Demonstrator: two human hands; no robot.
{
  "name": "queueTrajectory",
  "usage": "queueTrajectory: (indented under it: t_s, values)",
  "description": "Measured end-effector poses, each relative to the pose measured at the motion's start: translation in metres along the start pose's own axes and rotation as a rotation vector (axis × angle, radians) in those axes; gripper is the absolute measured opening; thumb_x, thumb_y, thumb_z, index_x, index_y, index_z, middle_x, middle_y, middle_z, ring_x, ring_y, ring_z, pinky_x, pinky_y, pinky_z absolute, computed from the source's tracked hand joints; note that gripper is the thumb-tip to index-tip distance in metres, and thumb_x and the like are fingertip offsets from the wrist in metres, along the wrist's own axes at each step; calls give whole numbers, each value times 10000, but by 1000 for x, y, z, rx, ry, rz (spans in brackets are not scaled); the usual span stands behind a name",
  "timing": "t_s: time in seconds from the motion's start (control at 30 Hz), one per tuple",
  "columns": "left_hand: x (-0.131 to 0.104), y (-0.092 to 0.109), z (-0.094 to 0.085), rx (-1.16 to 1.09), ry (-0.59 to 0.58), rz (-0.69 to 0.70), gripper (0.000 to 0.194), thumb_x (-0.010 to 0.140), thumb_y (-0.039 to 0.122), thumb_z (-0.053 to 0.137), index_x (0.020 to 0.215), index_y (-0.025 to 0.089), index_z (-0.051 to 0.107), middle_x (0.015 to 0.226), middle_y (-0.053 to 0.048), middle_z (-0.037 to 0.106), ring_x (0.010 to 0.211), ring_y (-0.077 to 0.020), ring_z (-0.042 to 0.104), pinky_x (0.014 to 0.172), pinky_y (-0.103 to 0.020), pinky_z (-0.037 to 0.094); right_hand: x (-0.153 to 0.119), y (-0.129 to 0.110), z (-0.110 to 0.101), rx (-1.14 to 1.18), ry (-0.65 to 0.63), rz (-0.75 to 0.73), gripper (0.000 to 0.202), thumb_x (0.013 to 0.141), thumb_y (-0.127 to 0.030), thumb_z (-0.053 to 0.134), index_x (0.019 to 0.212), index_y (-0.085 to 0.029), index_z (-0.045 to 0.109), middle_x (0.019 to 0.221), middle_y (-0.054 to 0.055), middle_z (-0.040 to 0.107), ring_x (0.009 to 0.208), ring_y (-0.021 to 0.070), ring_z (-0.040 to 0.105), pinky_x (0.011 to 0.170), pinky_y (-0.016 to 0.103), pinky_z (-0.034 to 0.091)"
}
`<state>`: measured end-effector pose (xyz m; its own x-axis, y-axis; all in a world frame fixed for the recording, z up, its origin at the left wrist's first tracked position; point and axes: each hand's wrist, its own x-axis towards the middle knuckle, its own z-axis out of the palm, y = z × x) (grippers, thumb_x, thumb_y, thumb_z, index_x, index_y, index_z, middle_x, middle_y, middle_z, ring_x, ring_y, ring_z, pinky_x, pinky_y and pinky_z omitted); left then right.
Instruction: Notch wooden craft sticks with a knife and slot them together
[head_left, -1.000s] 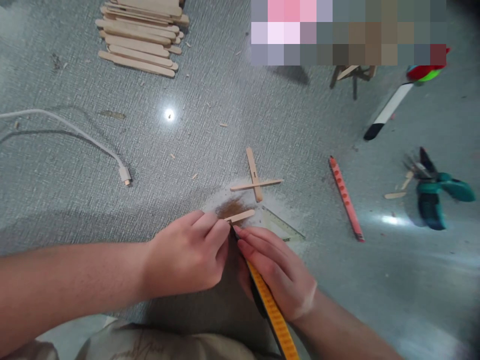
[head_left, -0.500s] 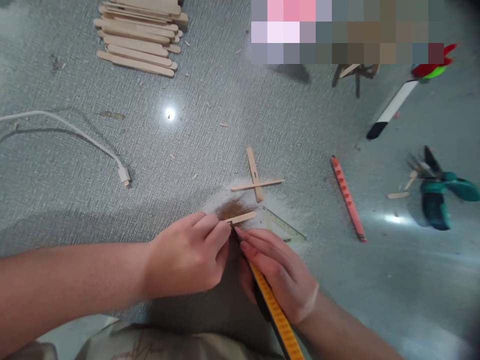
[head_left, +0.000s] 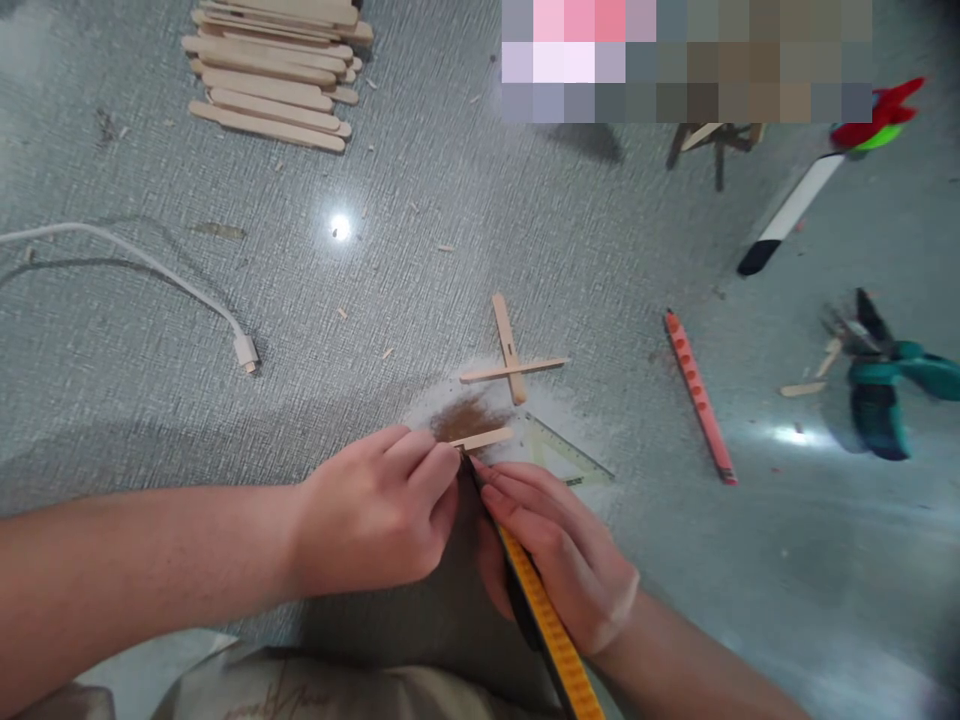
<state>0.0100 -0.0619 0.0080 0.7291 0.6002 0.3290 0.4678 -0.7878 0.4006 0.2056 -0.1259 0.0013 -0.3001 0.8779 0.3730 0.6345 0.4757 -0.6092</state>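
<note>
My left hand [head_left: 382,505] is closed on a wooden craft stick [head_left: 484,438], whose free end sticks out to the right past the fingers. In my right hand [head_left: 559,540] is a yellow and black utility knife [head_left: 551,620], its tip meeting the stick beside my left fingertips. The blade itself is mostly hidden by the fingers. Just beyond the hands, two craft sticks lie crossed; the longer upright one [head_left: 502,320] has a small slot, and a narrow one [head_left: 544,366] lies across it. A clear set square [head_left: 566,450] rests right of the held stick.
A stack of craft sticks [head_left: 274,90] lies at the back left, a white cable [head_left: 150,265] at the left. To the right are a red pencil [head_left: 701,395], teal-handled pliers [head_left: 877,400] and a white-and-black pen [head_left: 795,210]. Wood scraps dot the grey table [head_left: 360,310].
Both hands keep almost the same pose, with the knife tip still at the stick. The view has shifted very slightly; nothing was picked up or let go.
</note>
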Motion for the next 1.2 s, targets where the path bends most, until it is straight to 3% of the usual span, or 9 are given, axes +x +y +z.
queueTrajectory:
  t_s: [0.13, 0.27, 0.67, 1.2]
  values:
    - [-2, 0, 1, -9, -5, 9, 271, 954, 77, 497, 708, 135, 597, 686, -24, 559, 636, -168, 503, 567, -333, 456, 1, 1, -1, 11, -67, 5, 430, 847, -27, 609, 1264, -133, 603, 1119, 149, 737, 1026, 264, 716, 795, 388, 667]
    - [-4, 0, 2, -18, -18, 6, 251, 957, 82, 508, 727, 132, 596, 691, -18, 557, 644, -158, 502, 579, -322, 455, -4, 2, 1, 20, 6, 7, 446, 803, -7, 653, 1239, -96, 619, 1095, 158, 733, 1026, 272, 710, 821, 392, 663]
    - [0, -1, 1, -12, -5, 12, 280, 957, 71, 490, 697, 142, 565, 668, -12, 536, 617, -156, 489, 552, -323, 421, -4, 4, 0, 19, -3, -8, 511, 833, -47, 645, 1328, -154, 579, 1117, 135, 740, 1026, 266, 718, 791, 400, 669]
    - [0, 1, 2, -2, -9, -7, 287, 951, 72, 499, 682, 137, 573, 673, -18, 520, 620, -165, 477, 539, -339, 410, -1, 1, 1, 19, -8, -16, 409, 783, -5, 640, 1184, -81, 636, 1055, 156, 744, 1015, 282, 720, 808, 392, 662]
